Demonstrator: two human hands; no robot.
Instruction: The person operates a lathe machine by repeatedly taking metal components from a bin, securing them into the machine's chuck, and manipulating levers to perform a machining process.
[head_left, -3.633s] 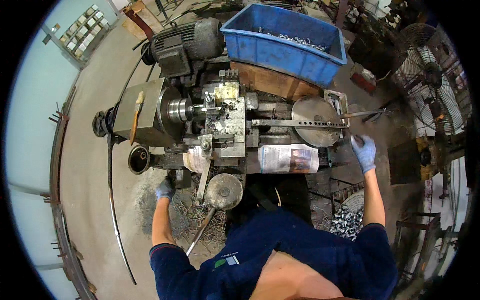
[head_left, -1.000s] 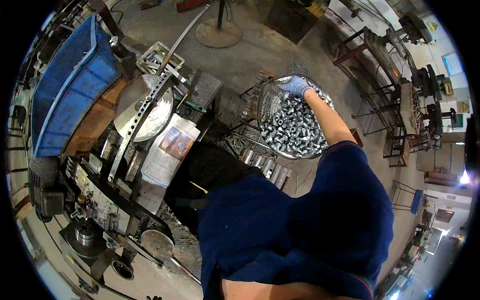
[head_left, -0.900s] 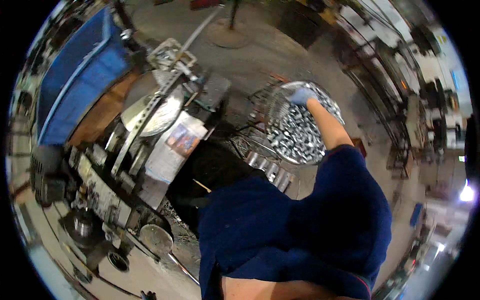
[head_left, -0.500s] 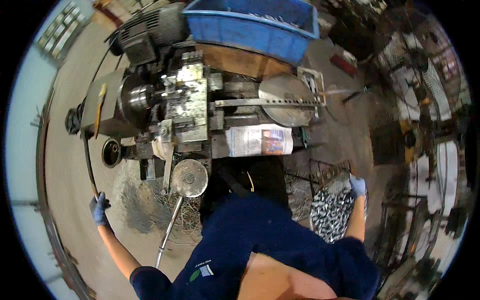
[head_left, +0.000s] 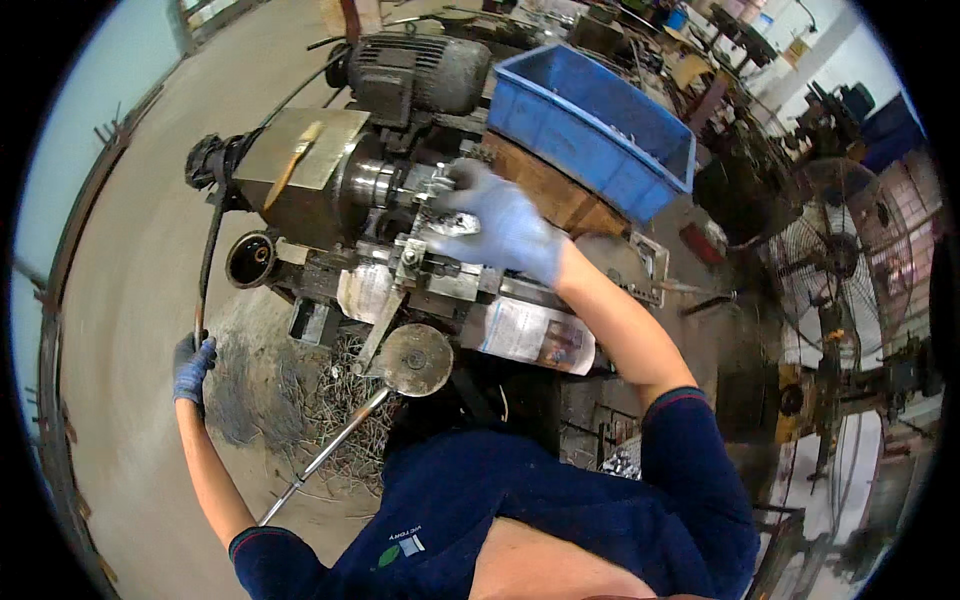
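My left hand [head_left: 195, 372], in a blue-grey glove, is closed round the lower end of a long dark lever [head_left: 208, 260] at the left of a lathe-like machine. Over the machine's tool carriage [head_left: 440, 215] reaches my right hand [head_left: 495, 220], in a pale blue glove. Its fingertips are close to the tooling beside the round chuck [head_left: 372, 185]. Motion smears those fingers, so I cannot make out whether they hold anything. A brush with a wooden handle [head_left: 287, 178] lies on the grey headstock [head_left: 325, 135].
Behind the carriage stands a blue bin [head_left: 590, 140], near a ribbed motor [head_left: 425, 75]. Folded newspaper [head_left: 530, 335] lies on the near side. A round metal disc [head_left: 417, 360] sits above metal shavings [head_left: 340, 425]. Small shiny parts [head_left: 622, 462] and a fan [head_left: 840, 245] are at the right.
My right hand has moved from the heap of small shiny parts at the right to the tool carriage. My left hand stays on the lever; the whole view has shifted and turned.
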